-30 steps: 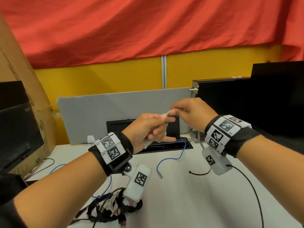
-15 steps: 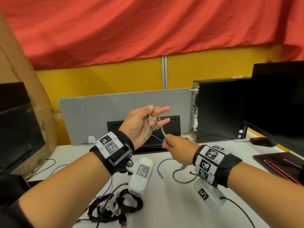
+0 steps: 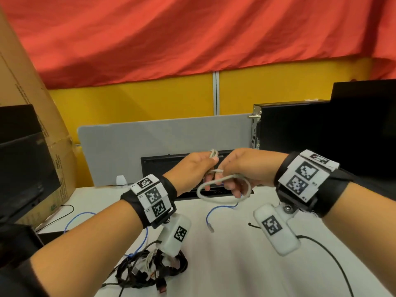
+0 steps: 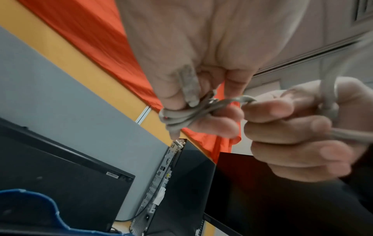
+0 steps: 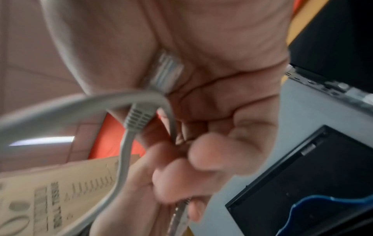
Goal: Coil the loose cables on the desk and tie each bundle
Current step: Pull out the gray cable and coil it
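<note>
Both hands are raised above the white desk (image 3: 246, 264) with a grey network cable (image 3: 222, 185) between them. My left hand (image 3: 192, 168) grips several small coils of that grey cable (image 4: 181, 115), with its plug (image 4: 188, 86) under the thumb. My right hand (image 3: 242, 166) sits close beside it, fingers curled on the cable's free end (image 5: 121, 99); the grey plug boot (image 5: 139, 118) lies against the palm. One loop hangs below the hands. A blue cable (image 3: 214, 211) lies loose on the desk, and a tangled black cable bundle (image 3: 154, 269) sits near the front left.
A black computer case (image 3: 289, 125) and a monitor (image 3: 364, 116) stand at the right. A grey divider panel (image 3: 150, 142) and a black cable box (image 3: 162, 168) are behind the hands. A cardboard box (image 3: 32, 125) and another monitor (image 3: 21, 163) stand left. A thin black wire (image 3: 334, 260) crosses the right front.
My right hand has come up from low over the desk to beside the left hand, carrying the cable end into another loop. The left hand's fingers have closed on the coils.
</note>
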